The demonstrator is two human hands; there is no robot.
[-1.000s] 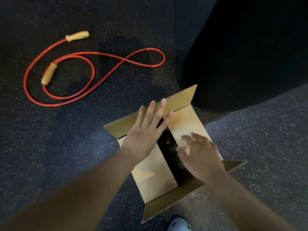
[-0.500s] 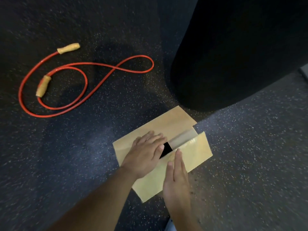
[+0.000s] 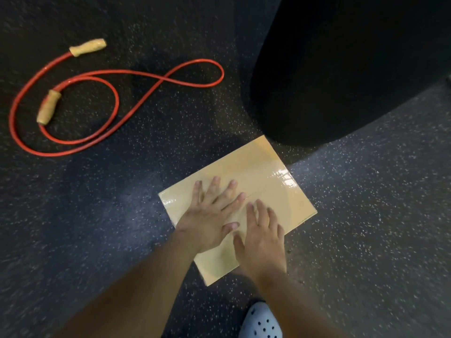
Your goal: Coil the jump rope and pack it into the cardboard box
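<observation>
**Pressing the box flaps flat while the rope lies unpacked**

Pressing down on the closed top of the tan, flat rectangular cardboard box (image 3: 263, 172), both hands are laid palm-down with fingers spread. The left hand (image 3: 210, 215) is set across the middle seam, and the right hand (image 3: 262, 234) is placed just beside it, nearer the person; neither grip is closed on anything, both being flat and open against the cardboard. The flaps are shut, so the contents of the box cannot be seen. A glossy strip, probably tape, is seen along the seam.

The red plastic-coated jump rope (image 3: 117, 98) is left on the dark speckled rubber floor (image 3: 97, 215), well apart from the box, spread in a loose figure-of-eight. Its two tan cork-like handles, the far handle (image 3: 88, 47) and the near handle (image 3: 48, 107), are both lying free.

The rope is judged light, limp yet springy, and likely to uncoil if released; it is best taken by both handles together, with the loops then gathered and pinched. The box is judged light and easily slid, so the flaps would need reopening before packing.

A large black padded object (image 3: 341, 69) stands just behind the box, and a pale perforated clog (image 3: 262, 323) is visible below.
</observation>
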